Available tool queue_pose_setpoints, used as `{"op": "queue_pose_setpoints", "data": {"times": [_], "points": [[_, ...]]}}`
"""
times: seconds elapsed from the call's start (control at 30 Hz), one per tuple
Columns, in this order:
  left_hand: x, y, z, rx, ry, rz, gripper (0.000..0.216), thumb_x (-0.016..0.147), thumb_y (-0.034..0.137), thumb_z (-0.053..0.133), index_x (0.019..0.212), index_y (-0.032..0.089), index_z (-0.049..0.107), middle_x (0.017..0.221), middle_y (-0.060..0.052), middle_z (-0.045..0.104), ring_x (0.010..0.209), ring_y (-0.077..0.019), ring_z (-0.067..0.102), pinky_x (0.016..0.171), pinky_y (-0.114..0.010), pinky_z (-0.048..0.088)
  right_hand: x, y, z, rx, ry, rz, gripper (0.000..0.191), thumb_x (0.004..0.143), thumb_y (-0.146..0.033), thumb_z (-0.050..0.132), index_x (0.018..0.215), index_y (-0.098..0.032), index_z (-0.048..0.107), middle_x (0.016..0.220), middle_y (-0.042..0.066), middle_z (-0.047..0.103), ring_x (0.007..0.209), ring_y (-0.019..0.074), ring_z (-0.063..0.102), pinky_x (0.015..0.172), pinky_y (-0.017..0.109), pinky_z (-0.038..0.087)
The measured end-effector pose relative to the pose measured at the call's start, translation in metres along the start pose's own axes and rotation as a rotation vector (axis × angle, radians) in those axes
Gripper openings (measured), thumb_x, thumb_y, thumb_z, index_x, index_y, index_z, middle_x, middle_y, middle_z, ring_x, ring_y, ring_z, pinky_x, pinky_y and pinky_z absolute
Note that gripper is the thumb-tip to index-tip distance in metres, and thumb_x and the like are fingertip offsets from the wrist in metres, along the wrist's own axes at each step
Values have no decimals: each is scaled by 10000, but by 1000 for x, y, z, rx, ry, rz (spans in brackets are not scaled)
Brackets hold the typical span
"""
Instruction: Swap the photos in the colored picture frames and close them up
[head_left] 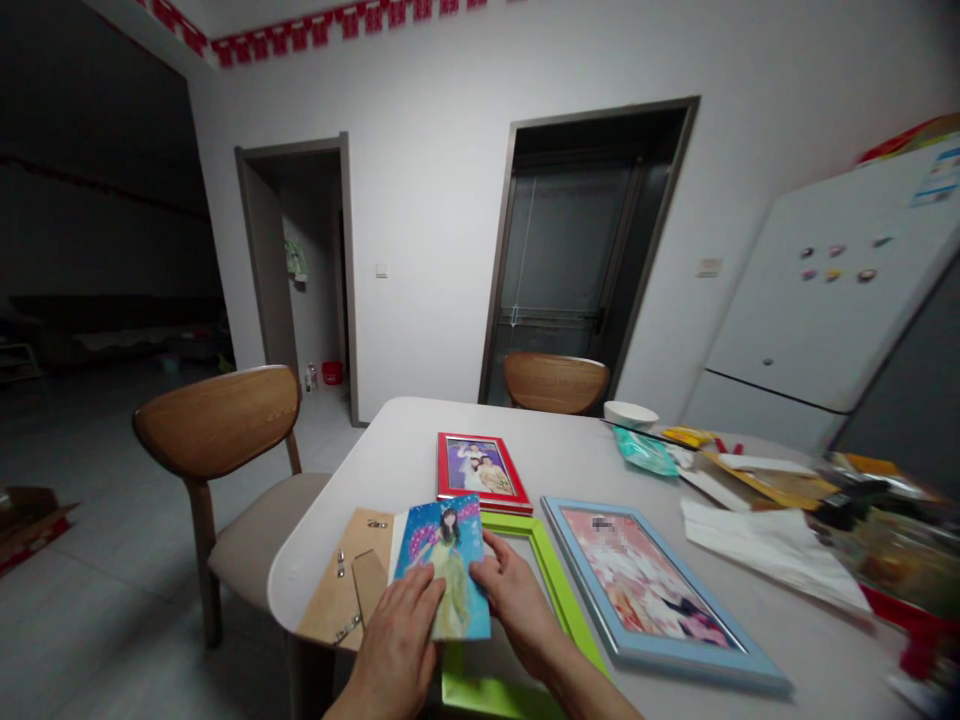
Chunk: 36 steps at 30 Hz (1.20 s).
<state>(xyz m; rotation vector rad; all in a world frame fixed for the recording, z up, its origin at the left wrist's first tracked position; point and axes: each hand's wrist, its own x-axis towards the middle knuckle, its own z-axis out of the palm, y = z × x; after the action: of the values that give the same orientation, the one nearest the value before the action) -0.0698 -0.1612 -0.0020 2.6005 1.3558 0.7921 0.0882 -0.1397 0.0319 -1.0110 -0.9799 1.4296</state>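
Observation:
Between my two hands is a photo print [448, 560] of a figure in a pale yellow-green dress on a blue background. My left hand [401, 630] grips its lower left side, and my right hand [517, 598] pinches its right edge. Beneath the print and my right hand lies a green picture frame [559, 580] with no picture showing inside its border. To the left, partly under the photo, rests a brown backing board [330, 595] with metal clips and a stand flap. A red picture frame [484, 470] and a light blue picture frame [660, 590] hold pictures.
All this lies on a white table [405, 430]. On its right side are a white bowl [631, 414], a teal packet [645, 452], white paper [772, 550] and a clutter of bags. Wooden chairs stand at the left [225, 420] and far side [556, 382]; a white fridge [817, 300] is at right.

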Motion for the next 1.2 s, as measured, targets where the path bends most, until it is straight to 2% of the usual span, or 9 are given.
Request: {"op": "queue_pose_setpoints", "data": {"times": [0.1,0.17,0.23,0.37,0.53,0.67,0.9,1.07,1.2], "points": [[8,1,-4,-110,167,97,501,703,38,341,1186,141,424,1224,-98,455,1137,-210,394,944,-382,350,-7,-24,10,6,-17,-69,421,658,-322,564,1034,-171,447,570,-47,555,424,71,472,421,185,369],[15,3,-13,-234,271,75,422,760,83,338,1155,165,461,1172,-80,510,1094,-193,446,928,-340,370,-12,-35,15,26,-5,-90,418,679,-375,548,1029,-169,449,582,-46,538,440,67,476,428,187,379],[21,7,-24,-385,366,-34,351,793,129,356,1103,185,510,1107,-63,562,1037,-188,495,905,-314,387,-15,-38,15,16,7,-68,424,678,-411,546,1011,-163,465,617,-34,541,463,71,497,439,195,394],[28,16,-42,-783,496,-310,280,817,270,428,1050,168,544,1016,-67,610,971,-220,533,839,-310,416,-19,-22,8,-138,-123,127,408,650,-455,564,871,-113,538,664,17,567,475,93,532,408,204,388],[33,26,-32,-1355,573,-425,386,773,357,511,1107,165,486,1009,-63,612,949,-222,543,796,-305,432,-15,0,0,61,102,163,441,692,-444,537,1016,-158,453,740,27,603,580,106,585,526,222,447],[36,41,-14,-1624,498,-457,431,751,346,546,1133,166,460,983,-77,623,907,-220,567,806,-323,424,-12,-1,1,308,29,109,317,712,-396,534,920,-162,484,776,37,633,687,142,604,611,268,474],[31,52,-6,-1651,337,-489,426,718,334,583,1085,139,487,941,-95,629,861,-232,577,766,-322,429,-15,-21,-15,283,137,-58,382,689,-301,563,1037,-176,466,882,53,656,800,195,606,676,308,484],[28,36,-8,-1468,308,-570,418,654,302,612,1016,154,467,894,-86,621,797,-215,588,704,-307,446,-21,-42,-48,86,75,34,424,694,-308,532,1087,-174,449,900,74,656,772,212,618,622,301,490],[22,28,-2,-1199,204,-499,317,635,182,557,947,155,508,951,-91,592,927,-207,537,830,-309,396,-21,-46,-74,-96,67,155,419,684,-280,521,1075,-151,444,857,87,664,665,198,629,553,288,482]]}}
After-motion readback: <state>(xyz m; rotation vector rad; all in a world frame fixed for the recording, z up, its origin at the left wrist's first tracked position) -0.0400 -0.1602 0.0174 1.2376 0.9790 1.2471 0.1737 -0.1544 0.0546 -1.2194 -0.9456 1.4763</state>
